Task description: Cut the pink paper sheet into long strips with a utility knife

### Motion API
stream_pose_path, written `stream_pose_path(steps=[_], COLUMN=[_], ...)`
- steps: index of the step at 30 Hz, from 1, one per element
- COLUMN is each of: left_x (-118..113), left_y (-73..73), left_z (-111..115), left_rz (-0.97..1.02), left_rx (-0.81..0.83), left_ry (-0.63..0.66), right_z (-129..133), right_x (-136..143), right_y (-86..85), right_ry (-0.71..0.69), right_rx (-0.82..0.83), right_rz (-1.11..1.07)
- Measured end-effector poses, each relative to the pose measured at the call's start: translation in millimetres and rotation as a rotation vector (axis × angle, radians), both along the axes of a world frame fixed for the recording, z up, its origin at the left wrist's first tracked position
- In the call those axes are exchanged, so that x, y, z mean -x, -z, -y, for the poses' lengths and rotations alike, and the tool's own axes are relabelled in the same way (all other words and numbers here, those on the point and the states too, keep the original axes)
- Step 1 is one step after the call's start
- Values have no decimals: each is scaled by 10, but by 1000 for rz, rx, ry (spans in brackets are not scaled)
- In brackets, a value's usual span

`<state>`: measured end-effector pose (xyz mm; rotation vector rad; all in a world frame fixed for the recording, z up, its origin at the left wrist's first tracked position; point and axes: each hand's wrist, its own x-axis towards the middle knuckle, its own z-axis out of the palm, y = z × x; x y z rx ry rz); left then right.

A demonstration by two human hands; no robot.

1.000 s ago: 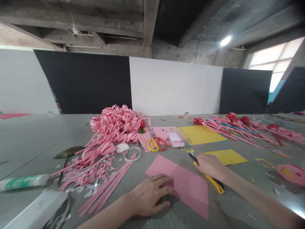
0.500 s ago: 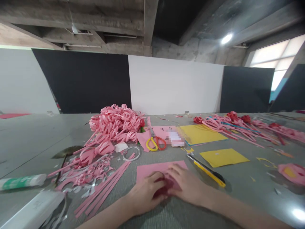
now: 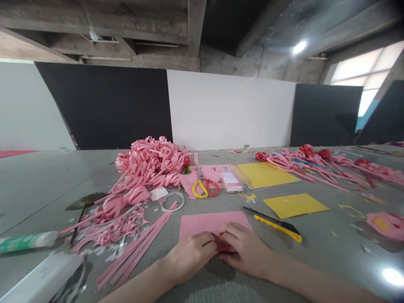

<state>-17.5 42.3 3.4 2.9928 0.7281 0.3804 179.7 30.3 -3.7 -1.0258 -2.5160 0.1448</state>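
Note:
A pink paper sheet (image 3: 208, 221) lies on the grey table (image 3: 176, 290) in front of me, its near edge lifted and curled. My left hand (image 3: 195, 252) grips that edge with bent fingers. Close beside it on the right, my right hand (image 3: 241, 248) holds the same edge, fingers curled over it and thumb below. The underside of the fold is partly hidden by my fingers. To the right of the sheet lies a black and yellow cutter (image 3: 277, 225).
Scissors (image 3: 205, 188) and a phone (image 3: 232, 182) lie beyond the sheet. At left are a pink ribbon pile (image 3: 151, 162), tape ring (image 3: 172, 202), paper strips (image 3: 135, 248), glue tube (image 3: 28, 241) and white box (image 3: 44, 277). Yellow paper (image 3: 295, 205) lies right.
Both hands have closed in on the near edge of the pink sheet, the fingers more curled. The cutter now lies at a slightly different angle, beside my right hand.

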Motion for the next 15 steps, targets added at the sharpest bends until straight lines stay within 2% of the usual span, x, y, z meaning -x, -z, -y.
stream_pose_path(steps=[3, 10, 12, 15], left_x=[-7, 39, 71, 100], left_y=[10, -311, -361, -364], left_z=[7, 45, 30, 3], left_rz=[-16, -133, -157, -153], left_rx=[-9, 33, 66, 101], left_ry=[-11, -135, -163, -187], right_z=[-2, -5, -10, -13], right_x=[5, 11, 11, 22], right_y=[44, 98, 101, 102], right_ry=[-28, 18, 37, 67], right_rx=[-120, -202, -219, -266], right_rz=[52, 95, 102, 113])
